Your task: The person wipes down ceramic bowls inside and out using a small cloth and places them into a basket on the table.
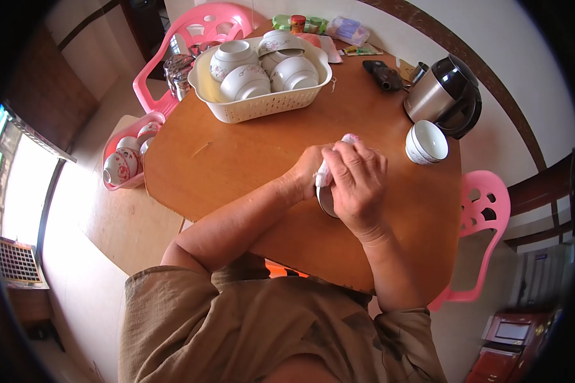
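Brown table [236,179] bears a basket [268,109]. Over its near half, the right hand [359,188] clenches a cloth [324,175] against a bowl [326,200]; left hand [305,171] fingers are hidden, grip unclear. Cloth-to-bowl contact seems underway, calling for steady support.

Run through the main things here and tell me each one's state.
Held bowl: tilted, partly hidden
Cloth: bunched under right hand
White basket: filled with upside-down bowls
Kettle: upright, lid closed
Bowls beside kettle: upright, nested
Pink basket: holding bowls, some tipped
Right-hand chair: upright
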Action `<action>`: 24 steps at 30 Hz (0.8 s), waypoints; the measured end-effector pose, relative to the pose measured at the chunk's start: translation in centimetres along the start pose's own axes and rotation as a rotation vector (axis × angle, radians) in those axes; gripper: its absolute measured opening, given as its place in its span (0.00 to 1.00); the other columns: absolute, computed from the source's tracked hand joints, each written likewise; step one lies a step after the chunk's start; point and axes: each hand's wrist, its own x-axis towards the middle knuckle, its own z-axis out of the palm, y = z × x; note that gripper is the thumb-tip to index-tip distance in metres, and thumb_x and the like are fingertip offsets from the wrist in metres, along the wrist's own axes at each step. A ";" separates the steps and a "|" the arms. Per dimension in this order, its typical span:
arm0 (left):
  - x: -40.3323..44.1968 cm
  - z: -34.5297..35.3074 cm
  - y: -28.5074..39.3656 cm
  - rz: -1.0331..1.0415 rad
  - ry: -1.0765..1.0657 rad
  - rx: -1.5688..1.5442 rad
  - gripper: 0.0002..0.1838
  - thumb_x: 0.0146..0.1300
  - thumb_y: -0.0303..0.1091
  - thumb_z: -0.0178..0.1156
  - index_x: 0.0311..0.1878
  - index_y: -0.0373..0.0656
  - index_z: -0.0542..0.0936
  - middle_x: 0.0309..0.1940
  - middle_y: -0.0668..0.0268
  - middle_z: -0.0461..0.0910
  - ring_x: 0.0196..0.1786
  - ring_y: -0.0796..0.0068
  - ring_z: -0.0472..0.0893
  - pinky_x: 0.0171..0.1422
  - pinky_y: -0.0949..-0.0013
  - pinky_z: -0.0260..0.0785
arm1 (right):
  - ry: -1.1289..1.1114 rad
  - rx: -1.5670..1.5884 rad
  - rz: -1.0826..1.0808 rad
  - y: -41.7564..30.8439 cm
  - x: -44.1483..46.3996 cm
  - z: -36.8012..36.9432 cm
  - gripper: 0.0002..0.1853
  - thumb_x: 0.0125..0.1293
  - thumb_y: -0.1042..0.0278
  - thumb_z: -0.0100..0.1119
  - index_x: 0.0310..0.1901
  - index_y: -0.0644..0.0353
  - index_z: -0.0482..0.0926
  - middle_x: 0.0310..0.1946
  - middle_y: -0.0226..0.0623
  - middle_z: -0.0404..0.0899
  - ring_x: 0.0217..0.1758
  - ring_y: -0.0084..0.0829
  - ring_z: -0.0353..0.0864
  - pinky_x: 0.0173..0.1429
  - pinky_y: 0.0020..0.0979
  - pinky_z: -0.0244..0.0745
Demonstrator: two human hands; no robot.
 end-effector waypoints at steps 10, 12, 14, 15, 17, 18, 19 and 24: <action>0.1 1.3 0.7 -0.098 0.065 -0.083 0.10 0.73 0.32 0.50 0.46 0.39 0.79 0.40 0.65 0.82 0.42 0.76 0.82 0.46 0.69 0.78 | -0.040 -0.012 0.054 1.0 -0.5 -0.2 0.23 0.49 0.74 0.66 0.51 0.59 0.81 0.45 0.34 0.79 0.51 0.37 0.80 0.50 0.40 0.71; -0.4 1.9 1.3 0.011 0.110 0.482 0.07 0.69 0.28 0.56 0.47 0.39 0.80 0.39 0.68 0.81 0.42 0.80 0.80 0.44 0.71 0.77 | -0.047 -0.026 0.101 1.8 -1.1 -0.3 0.26 0.46 0.75 0.68 0.52 0.57 0.80 0.44 0.32 0.78 0.47 0.36 0.80 0.47 0.39 0.71; -0.7 2.4 1.7 0.053 0.095 0.481 0.07 0.69 0.27 0.57 0.48 0.40 0.80 0.40 0.68 0.81 0.43 0.80 0.80 0.44 0.71 0.77 | -0.091 0.006 0.110 2.0 -0.8 -0.6 0.28 0.45 0.75 0.69 0.54 0.56 0.80 0.45 0.32 0.78 0.47 0.36 0.80 0.48 0.39 0.72; -0.7 2.5 1.8 0.076 0.089 0.482 0.08 0.68 0.27 0.58 0.48 0.40 0.80 0.40 0.68 0.81 0.43 0.80 0.80 0.44 0.71 0.77 | -0.110 0.023 0.112 2.0 -0.5 -0.9 0.29 0.45 0.75 0.70 0.55 0.56 0.79 0.45 0.32 0.78 0.47 0.36 0.80 0.48 0.39 0.72; -0.6 2.0 1.9 0.035 0.065 0.358 0.11 0.66 0.26 0.60 0.51 0.39 0.79 0.43 0.66 0.82 0.46 0.77 0.81 0.49 0.69 0.78 | -0.122 0.171 0.130 1.9 0.3 -1.9 0.31 0.45 0.75 0.70 0.57 0.55 0.78 0.48 0.34 0.79 0.48 0.39 0.79 0.52 0.40 0.73; -0.8 1.8 2.0 0.046 0.026 0.330 0.13 0.64 0.25 0.63 0.51 0.40 0.79 0.45 0.66 0.82 0.47 0.78 0.81 0.51 0.70 0.78 | -0.115 0.256 0.156 1.7 0.8 -2.6 0.31 0.46 0.75 0.70 0.57 0.56 0.78 0.48 0.34 0.79 0.48 0.40 0.79 0.53 0.41 0.73; -0.8 1.7 2.2 0.011 0.025 0.237 0.13 0.65 0.26 0.63 0.52 0.40 0.79 0.45 0.66 0.82 0.48 0.78 0.81 0.52 0.69 0.78 | -0.109 0.341 0.181 1.7 1.0 -2.9 0.30 0.46 0.75 0.70 0.57 0.56 0.78 0.49 0.35 0.79 0.49 0.40 0.79 0.54 0.41 0.73; 0.0 0.7 1.4 -0.192 0.048 -0.261 0.09 0.72 0.30 0.55 0.50 0.38 0.80 0.45 0.63 0.82 0.47 0.75 0.82 0.50 0.63 0.81 | -0.033 0.120 0.018 2.3 0.4 -1.8 0.21 0.51 0.75 0.68 0.50 0.56 0.82 0.41 0.32 0.80 0.45 0.35 0.81 0.49 0.38 0.73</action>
